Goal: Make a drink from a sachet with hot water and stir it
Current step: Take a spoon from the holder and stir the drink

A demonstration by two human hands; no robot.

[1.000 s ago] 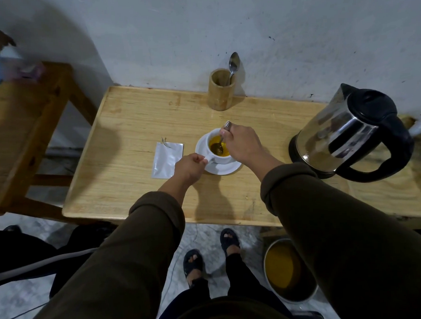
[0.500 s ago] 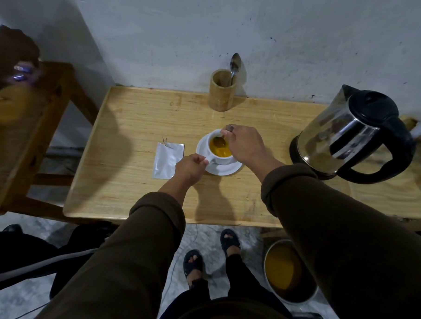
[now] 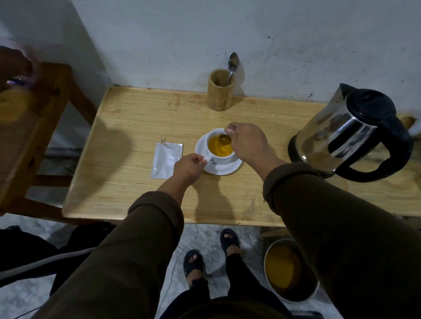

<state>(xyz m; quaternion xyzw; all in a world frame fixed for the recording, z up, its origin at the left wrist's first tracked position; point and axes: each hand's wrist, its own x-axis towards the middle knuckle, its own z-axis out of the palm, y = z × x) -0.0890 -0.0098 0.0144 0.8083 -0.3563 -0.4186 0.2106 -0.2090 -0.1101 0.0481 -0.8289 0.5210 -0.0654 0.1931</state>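
Note:
A white cup [image 3: 219, 156] of yellow-orange drink stands on a white saucer [image 3: 221, 169] in the middle of the wooden table [image 3: 133, 186]. My left hand [image 3: 188, 167] pinches the cup's handle on its left side. My right hand [image 3: 248, 143] hovers over the cup's right rim and holds a spoon [image 3: 224, 139] whose bowl dips into the drink; most of the spoon's handle is hidden by my fingers. A torn silver sachet [image 3: 166, 159] lies flat just left of the saucer.
A steel electric kettle [image 3: 348, 134] with black lid and handle stands at the right. A bamboo holder [image 3: 219, 90] with another spoon [image 3: 232, 66] sits by the wall. A second wooden table [image 3: 22, 124] is at the left. On the floor stands a pot [image 3: 290, 270] of yellow liquid.
The spoon has circled inside the cup, from the left part toward the far right rim, and my right hand has shifted with it. My left hand stays on the handle.

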